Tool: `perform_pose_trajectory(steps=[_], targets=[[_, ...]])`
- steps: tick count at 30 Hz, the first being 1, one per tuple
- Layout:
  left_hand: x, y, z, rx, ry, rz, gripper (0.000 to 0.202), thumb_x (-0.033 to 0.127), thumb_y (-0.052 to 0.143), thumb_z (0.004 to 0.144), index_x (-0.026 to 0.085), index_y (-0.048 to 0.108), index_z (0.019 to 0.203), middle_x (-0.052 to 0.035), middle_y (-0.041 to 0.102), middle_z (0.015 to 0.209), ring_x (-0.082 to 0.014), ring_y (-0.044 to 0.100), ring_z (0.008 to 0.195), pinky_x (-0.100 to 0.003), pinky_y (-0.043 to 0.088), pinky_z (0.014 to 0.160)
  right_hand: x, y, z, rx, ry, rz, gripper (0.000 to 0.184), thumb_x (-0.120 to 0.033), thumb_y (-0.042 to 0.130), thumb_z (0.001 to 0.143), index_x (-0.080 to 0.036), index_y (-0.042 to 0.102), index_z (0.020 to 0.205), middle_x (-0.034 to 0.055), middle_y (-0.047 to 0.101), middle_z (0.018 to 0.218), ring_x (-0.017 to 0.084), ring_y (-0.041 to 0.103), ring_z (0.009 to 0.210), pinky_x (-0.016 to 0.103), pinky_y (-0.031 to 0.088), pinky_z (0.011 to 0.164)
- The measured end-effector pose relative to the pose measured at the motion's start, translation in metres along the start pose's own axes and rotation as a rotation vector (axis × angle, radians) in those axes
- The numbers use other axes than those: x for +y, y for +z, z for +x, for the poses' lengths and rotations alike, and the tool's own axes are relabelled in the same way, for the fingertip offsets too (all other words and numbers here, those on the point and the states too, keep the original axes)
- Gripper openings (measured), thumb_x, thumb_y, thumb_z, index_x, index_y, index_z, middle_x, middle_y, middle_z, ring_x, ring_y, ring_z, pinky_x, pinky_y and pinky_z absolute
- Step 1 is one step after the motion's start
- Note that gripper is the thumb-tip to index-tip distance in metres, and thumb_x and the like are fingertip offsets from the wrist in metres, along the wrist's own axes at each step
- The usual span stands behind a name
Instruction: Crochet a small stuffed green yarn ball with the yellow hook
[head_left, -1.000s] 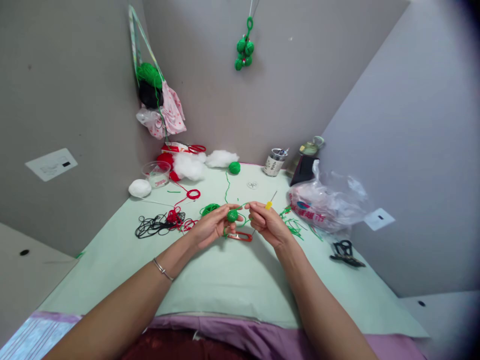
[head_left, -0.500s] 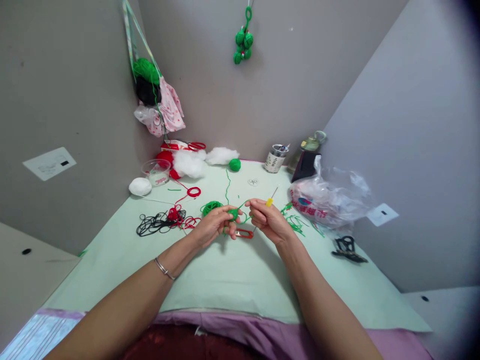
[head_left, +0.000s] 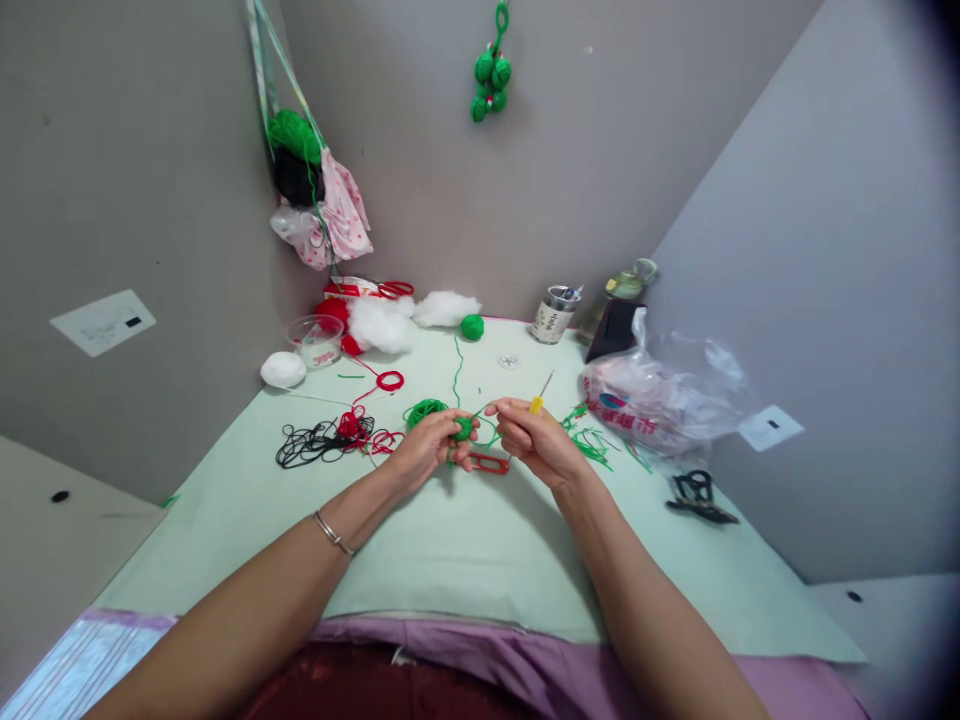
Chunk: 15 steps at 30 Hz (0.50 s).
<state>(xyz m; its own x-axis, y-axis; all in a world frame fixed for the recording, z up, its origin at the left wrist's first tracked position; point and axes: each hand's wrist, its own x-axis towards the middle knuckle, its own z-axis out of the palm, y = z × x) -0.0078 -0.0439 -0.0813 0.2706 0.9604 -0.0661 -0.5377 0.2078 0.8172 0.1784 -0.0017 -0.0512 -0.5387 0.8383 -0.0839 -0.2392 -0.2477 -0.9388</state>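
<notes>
My left hand (head_left: 427, 448) is closed around a small green yarn ball (head_left: 464, 428) above the middle of the pale green table (head_left: 450, 540). My right hand (head_left: 534, 440) is pinched on a yellow-handled crochet hook (head_left: 538, 400) and a green strand that runs to the ball. The two hands sit close together, fingertips a few centimetres apart. A red snip tool (head_left: 489, 463) lies on the table just under them. A loose coil of green yarn (head_left: 424, 410) lies behind my left hand.
Black cord tangle (head_left: 307, 445) and red cord (head_left: 379, 382) lie left. White stuffing (head_left: 390, 322), a clear cup (head_left: 313, 342), a tin (head_left: 553, 314), a plastic bag (head_left: 660, 395) and black scissors (head_left: 694, 497) ring the table. Green balls (head_left: 489, 80) hang on the wall.
My left fingers have wrapped further round the green ball, hiding more of it. Both hands stayed nearly in place; the camera view shifted slightly.
</notes>
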Motion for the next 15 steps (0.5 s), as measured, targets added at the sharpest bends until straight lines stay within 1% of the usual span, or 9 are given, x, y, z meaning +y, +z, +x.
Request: perform_pose_trajectory(steps=[3,6,8,11,13,15], targets=[[0.0008,-0.0030,0.0008,-0.019,-0.030,-0.018,0.018,0.021,0.065,0.087,0.008,0.070,0.099,-0.0045,0.066,0.078,-0.0088,0.050,0.047,-0.025,0.052,0.044,-0.0006,0.0006,-0.0006,0.004,-0.002,0.004,0.029,-0.039,0.081,0.080,-0.013,0.075,0.089,-0.0137,0.026,0.044,0.005,0.011,0.045,0.023,0.011,0.044],[0.0035,-0.0039,0.0011,-0.068,-0.103,-0.038,0.028,0.031,0.060,0.096,0.006,0.071,0.103,-0.0094,0.070,0.076,-0.0111,0.053,0.045,-0.026,0.052,0.044,-0.0017,-0.0008,-0.0006,0.025,-0.022,0.016,0.028,-0.040,0.081,0.080,-0.014,0.075,0.089,-0.0137,0.026,0.044,0.005,0.010,0.046,0.024,0.011,0.044],[0.0052,-0.0033,0.0012,-0.087,-0.127,-0.057,0.033,0.035,0.056,0.101,0.006,0.072,0.104,-0.0128,0.073,0.079,-0.0115,0.055,0.047,-0.027,0.054,0.048,-0.0023,-0.0022,-0.0004,0.036,-0.033,0.021,0.028,-0.041,0.080,0.080,-0.015,0.074,0.088,-0.0133,0.027,0.044,0.006,0.010,0.046,0.024,0.011,0.044],[0.0064,-0.0015,0.0010,-0.087,-0.115,-0.082,0.034,0.033,0.052,0.104,0.007,0.074,0.102,-0.0165,0.076,0.093,-0.0118,0.060,0.056,-0.027,0.059,0.059,-0.0026,-0.0034,-0.0001,0.041,-0.039,0.025,0.028,-0.041,0.081,0.080,-0.015,0.074,0.087,-0.0130,0.028,0.044,0.006,0.012,0.046,0.024,0.012,0.043],[0.0067,-0.0002,0.0001,-0.088,-0.100,-0.083,0.032,0.031,0.054,0.103,0.007,0.074,0.099,-0.0175,0.076,0.102,-0.0126,0.063,0.063,-0.029,0.061,0.067,-0.0027,-0.0035,-0.0001,0.043,-0.042,0.028,0.028,-0.041,0.081,0.080,-0.014,0.074,0.087,-0.0131,0.028,0.044,0.006,0.012,0.045,0.023,0.012,0.043],[0.0069,0.0010,-0.0013,-0.097,-0.092,-0.068,0.026,0.028,0.060,0.099,0.007,0.075,0.100,-0.0173,0.075,0.107,-0.0135,0.065,0.069,-0.031,0.063,0.073,-0.0028,-0.0034,0.0000,0.046,-0.045,0.030,0.029,-0.040,0.082,0.079,-0.014,0.074,0.088,-0.0133,0.028,0.043,0.005,0.012,0.045,0.023,0.013,0.043]])
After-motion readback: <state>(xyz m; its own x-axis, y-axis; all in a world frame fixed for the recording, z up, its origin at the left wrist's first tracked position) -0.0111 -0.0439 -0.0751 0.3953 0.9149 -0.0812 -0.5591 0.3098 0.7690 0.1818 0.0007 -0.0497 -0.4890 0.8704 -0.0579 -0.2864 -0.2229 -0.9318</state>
